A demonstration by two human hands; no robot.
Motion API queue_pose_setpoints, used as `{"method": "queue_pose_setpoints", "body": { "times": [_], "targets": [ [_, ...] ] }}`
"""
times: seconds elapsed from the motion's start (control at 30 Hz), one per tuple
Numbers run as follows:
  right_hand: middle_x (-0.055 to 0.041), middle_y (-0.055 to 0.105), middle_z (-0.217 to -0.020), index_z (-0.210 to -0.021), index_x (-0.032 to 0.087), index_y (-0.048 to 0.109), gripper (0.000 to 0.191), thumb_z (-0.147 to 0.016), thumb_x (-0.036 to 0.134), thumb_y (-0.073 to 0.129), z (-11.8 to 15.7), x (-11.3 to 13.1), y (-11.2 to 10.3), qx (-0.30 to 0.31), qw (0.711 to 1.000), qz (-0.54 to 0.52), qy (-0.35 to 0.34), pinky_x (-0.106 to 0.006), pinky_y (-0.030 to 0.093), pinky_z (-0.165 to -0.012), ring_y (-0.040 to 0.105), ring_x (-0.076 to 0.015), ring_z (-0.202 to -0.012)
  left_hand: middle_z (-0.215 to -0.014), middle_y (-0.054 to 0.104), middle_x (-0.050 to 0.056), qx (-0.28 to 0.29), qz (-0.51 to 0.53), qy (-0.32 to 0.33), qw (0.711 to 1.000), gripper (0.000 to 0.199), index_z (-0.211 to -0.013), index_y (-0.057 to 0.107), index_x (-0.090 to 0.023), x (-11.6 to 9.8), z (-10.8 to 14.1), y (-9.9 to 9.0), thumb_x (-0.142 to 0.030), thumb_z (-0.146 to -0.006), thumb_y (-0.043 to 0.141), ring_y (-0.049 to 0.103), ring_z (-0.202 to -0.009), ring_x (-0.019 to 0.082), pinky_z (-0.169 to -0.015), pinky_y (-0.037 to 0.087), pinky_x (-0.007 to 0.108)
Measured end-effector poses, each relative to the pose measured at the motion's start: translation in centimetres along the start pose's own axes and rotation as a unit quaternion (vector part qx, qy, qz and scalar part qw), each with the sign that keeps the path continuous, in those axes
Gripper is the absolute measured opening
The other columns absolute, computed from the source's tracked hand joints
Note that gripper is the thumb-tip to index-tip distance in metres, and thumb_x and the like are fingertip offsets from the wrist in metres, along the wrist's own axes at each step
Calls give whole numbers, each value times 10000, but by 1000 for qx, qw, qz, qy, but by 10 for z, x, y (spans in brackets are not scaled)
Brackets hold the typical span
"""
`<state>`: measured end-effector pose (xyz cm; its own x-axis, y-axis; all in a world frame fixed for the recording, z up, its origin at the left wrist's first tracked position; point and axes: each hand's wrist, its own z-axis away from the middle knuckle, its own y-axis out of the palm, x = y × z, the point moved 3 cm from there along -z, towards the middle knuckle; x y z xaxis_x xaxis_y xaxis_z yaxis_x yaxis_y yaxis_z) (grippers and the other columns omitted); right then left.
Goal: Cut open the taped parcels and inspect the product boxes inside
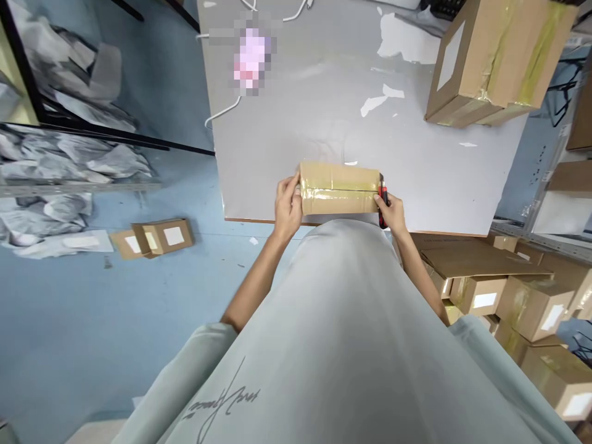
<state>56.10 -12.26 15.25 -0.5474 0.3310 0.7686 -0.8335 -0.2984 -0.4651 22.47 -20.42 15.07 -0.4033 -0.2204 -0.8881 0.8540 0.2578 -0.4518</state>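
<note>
A small cardboard box (340, 200) sealed with shiny yellowish tape is at the table's near edge, just in front of my body. A dark lengthwise seam runs along its top. My left hand (288, 206) grips its left end, thumb on the near side. At the other end my right hand (392, 211) is closed around a red and black box cutter (383, 197), its thumb touching the box's corner. The cutter lies upright along the box's right end; whether its blade is out, I cannot tell.
On the grey table (287, 129) stands a large taped carton (499, 68) at the back right. A blurred pinkish object (252, 55) and white cables are at the back left. Several boxes (481, 296) are stacked below right; an opened box (171, 237) lies on the blue floor.
</note>
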Motion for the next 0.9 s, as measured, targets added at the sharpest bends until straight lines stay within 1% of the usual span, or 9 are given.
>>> {"method": "queue_pose_setpoints", "body": {
  "times": [0.13, 0.23, 0.37, 0.43, 0.57, 0.67, 0.77, 0.83, 0.9],
  "targets": [
    [14, 605, -746, -870, 236, 655, 607, -994, 830, 634, 11, 5, -32, -54, 998, 30, 29, -317, 548, -746, 582, -211, -791, -1522, 739, 150, 13, 80, -39, 996, 606, -1509, 718, -255, 3, -16, 46, -688, -1159, 480, 707, -1438, 293, -1269, 556, 469],
    [-53, 747, -907, -1036, 218, 718, 578, -1052, 780, 579, 17, 11, -40, -80, 993, 71, 42, -365, 604, -853, 686, -262, -914, -1442, 782, 149, 4, 70, -92, 993, 436, -1383, 744, -219, 5, -21, 63, -514, -1137, 538, 765, -1295, 264, -1143, 623, 419],
    [-137, 811, -1091, -1180, 229, 703, 535, -1115, 698, 455, 23, 18, -36, -118, 980, 151, 52, -424, 588, -965, 748, -326, -1044, -1305, 813, 120, 9, 60, -148, 987, 248, -1203, 748, -209, 2, -17, 61, -326, -1074, 573, 785, -1141, 239, -1035, 642, 376],
    [-144, 815, -1117, -1188, 245, 684, 531, -1129, 700, 419, 27, 19, -31, -122, 976, 170, 66, -435, 579, -988, 755, -341, -1087, -1254, 805, 106, 20, 60, -149, 987, 185, -1043, 738, -223, -3, -14, 59, -318, -1080, 584, 765, -1188, 242, -1079, 627, 384],
    [-119, 815, -1134, -1183, 262, 651, 519, -1133, 721, 414, 33, 16, -28, -122, 979, 146, 65, -433, 577, -1032, 759, -328, -1155, -1272, 753, 110, 28, 42, -136, 989, 255, -835, 653, -233, -14, -13, 59, -328, -1072, 654, 720, -1276, 253, -1132, 615, 424],
    [-118, 828, -1112, -1166, 245, 624, 451, -1142, 652, 431, 28, 5, -35, -130, 987, 65, 68, -411, 610, -982, 787, -292, -1051, -1288, 728, 111, 40, 40, -130, 990, 195, -852, 634, -233, -18, -14, 59, -282, -1036, 680, 717, -1266, 249, -1126, 633, 434],
    [-120, 845, -1034, -1215, 219, 583, 372, -1179, 526, 376, 13, -14, -51, -165, 978, 21, 129, -372, 632, -897, 808, -258, -898, -1319, 699, 117, 75, 67, -121, 988, 75, -930, 654, -231, -18, -14, 54, -247, -992, 692, 713, -1285, 231, -1162, 630, 422],
    [-138, 850, -1011, -1251, 196, 579, 318, -1179, 460, 417, 0, -28, -62, -178, 958, 110, 196, -369, 626, -930, 816, -264, -916, -1359, 678, 123, 101, 87, -120, 984, 52, -1000, 670, -228, -18, -10, 48, -244, -963, 703, 712, -1310, 225, -1183, 624, 424],
    [-207, 850, -1089, -1297, 159, 590, 286, -1147, 393, 520, -12, -40, -68, -166, 925, 228, 256, -416, 610, -1008, 819, -309, -1025, -1400, 669, 124, 125, 87, -115, 982, 131, -1074, 686, -233, -19, -6, 42, -250, -946, 707, 703, -1359, 236, -1195, 619, 448]
  ]
}}
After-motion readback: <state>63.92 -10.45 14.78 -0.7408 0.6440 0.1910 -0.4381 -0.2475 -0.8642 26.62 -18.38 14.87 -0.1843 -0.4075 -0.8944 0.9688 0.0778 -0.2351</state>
